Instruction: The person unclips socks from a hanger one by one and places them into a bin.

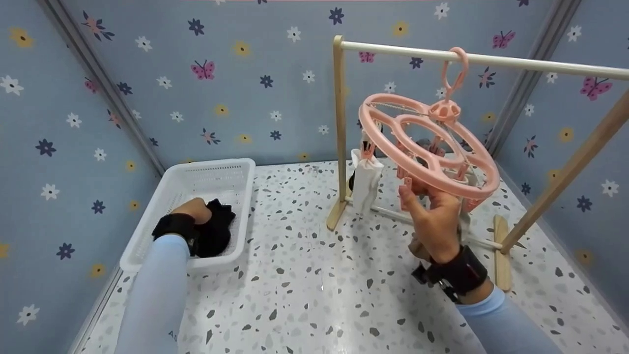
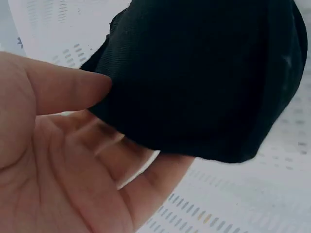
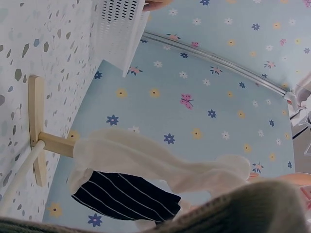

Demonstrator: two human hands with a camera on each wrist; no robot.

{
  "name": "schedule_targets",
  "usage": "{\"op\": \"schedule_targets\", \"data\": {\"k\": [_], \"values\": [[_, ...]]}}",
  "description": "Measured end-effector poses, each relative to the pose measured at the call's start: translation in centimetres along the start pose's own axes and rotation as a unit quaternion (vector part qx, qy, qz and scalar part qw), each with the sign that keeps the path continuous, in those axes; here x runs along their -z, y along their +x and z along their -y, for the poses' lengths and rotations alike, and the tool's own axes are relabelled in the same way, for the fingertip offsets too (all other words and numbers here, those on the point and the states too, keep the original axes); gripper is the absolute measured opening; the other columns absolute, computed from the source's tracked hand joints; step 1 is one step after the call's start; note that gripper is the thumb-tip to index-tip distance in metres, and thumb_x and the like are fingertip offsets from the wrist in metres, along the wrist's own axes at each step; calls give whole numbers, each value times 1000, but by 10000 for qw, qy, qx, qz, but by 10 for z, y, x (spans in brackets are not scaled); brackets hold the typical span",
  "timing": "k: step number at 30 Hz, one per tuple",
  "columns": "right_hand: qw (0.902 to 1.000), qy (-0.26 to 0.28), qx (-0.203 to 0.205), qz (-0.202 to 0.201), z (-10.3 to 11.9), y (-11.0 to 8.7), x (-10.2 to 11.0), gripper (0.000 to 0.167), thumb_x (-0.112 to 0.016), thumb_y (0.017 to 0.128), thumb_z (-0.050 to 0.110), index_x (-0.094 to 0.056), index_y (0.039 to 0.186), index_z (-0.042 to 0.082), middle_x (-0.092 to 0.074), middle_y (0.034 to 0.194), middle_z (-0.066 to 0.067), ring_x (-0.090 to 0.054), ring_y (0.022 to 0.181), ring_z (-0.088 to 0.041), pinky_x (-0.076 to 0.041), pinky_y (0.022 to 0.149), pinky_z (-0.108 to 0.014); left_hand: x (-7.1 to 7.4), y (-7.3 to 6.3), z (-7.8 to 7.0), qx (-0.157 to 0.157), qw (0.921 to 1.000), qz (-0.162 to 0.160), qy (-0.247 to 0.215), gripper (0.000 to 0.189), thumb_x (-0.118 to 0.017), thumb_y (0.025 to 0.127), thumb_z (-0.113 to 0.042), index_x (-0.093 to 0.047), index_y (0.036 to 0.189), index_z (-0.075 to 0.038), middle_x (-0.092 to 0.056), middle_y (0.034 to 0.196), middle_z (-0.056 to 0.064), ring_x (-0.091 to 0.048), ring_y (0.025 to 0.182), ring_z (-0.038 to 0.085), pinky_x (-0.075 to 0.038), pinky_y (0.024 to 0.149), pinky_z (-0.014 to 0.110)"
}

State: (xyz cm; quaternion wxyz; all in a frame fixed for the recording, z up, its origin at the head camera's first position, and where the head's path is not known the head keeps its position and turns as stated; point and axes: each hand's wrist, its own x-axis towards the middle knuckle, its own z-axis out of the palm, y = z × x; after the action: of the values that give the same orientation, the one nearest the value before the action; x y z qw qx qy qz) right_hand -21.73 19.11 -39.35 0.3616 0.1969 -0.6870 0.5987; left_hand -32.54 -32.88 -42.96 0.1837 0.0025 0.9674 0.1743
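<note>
In the white basket [image 1: 248, 216], my left hand [image 1: 196, 210] pinches a black sock [image 1: 214, 233] between thumb and fingers. The left wrist view shows the sock [image 2: 194, 87] large, with fine ribbing and the thumb on its near edge. My right hand [image 1: 437, 221] is raised to the near rim of a pink round drying hanger [image 1: 413, 169], thumb and fingers about a pink clip [image 1: 407, 194]. The hanger tilts from the rail by its hook. A white sock [image 1: 367, 182] hangs at its left. The right wrist view hides the right hand; a grey-brown sock [image 3: 233, 208] fills its bottom.
The wooden rack has a white top rail [image 1: 393, 50], posts [image 1: 340, 123] and feet [image 1: 336, 215] on the speckled surface [image 1: 304, 275]. Flower-patterned walls [image 1: 275, 98] enclose the space. In the right wrist view hang a long white sock [image 3: 146, 153] and a dark striped sock [image 3: 126, 194].
</note>
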Motion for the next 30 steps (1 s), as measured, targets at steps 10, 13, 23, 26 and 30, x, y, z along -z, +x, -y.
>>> {"op": "schedule_targets", "data": {"k": [10, 13, 23, 26, 30], "values": [[9999, -27, -110, -69, 5, 0, -3, 12, -75, 95, -7, -77, 107, -8, -74, 85, 5, -69, 82, -8, -55, 83, -22, 7, 6, -33, -632, 9677, -2409, -391, 20, -48, 101, -5, -60, 87, 2, -61, 77, 18, -55, 68, 31, -49, 67, 47], [9999, -40, -149, -61, 5, 0, -2, 14, -74, 96, -6, -77, 110, -7, -74, 86, 5, -69, 82, -9, -55, 83, -22, 14, 2, -61, -1293, 9490, -2831, -507, 26, -48, 109, -10, -67, 112, 8, -71, 103, 29, -65, 87, 41, -53, 86, 57], [9999, -140, -84, -33, 8, -4, 2, 15, -75, 94, -8, -78, 109, -8, -75, 89, 9, -70, 86, -8, -54, 87, -22, 25, -20, -166, -3144, 8943, -3116, -654, 32, -55, 113, -18, -68, 132, 4, -71, 131, 24, -67, 123, 40, -55, 108, 52], [9997, -254, -13, -47, 11, -7, 4, 16, -76, 93, -8, -79, 109, -7, -75, 90, 9, -69, 87, -7, -53, 88, -22, 24, -26, -190, -3476, 8854, -3019, -639, 35, -55, 114, -19, -65, 139, 3, -68, 140, 23, -64, 132, 39, -52, 113, 51], [9994, -295, 168, -41, 15, -9, 8, 18, -75, 92, -9, -78, 109, -7, -74, 88, 8, -68, 85, -6, -53, 89, -22, 22, -32, -216, -3820, 8735, -2954, -623, 39, -53, 115, -20, -62, 145, 3, -65, 147, 22, -60, 140, 37, -47, 121, 48]]}}
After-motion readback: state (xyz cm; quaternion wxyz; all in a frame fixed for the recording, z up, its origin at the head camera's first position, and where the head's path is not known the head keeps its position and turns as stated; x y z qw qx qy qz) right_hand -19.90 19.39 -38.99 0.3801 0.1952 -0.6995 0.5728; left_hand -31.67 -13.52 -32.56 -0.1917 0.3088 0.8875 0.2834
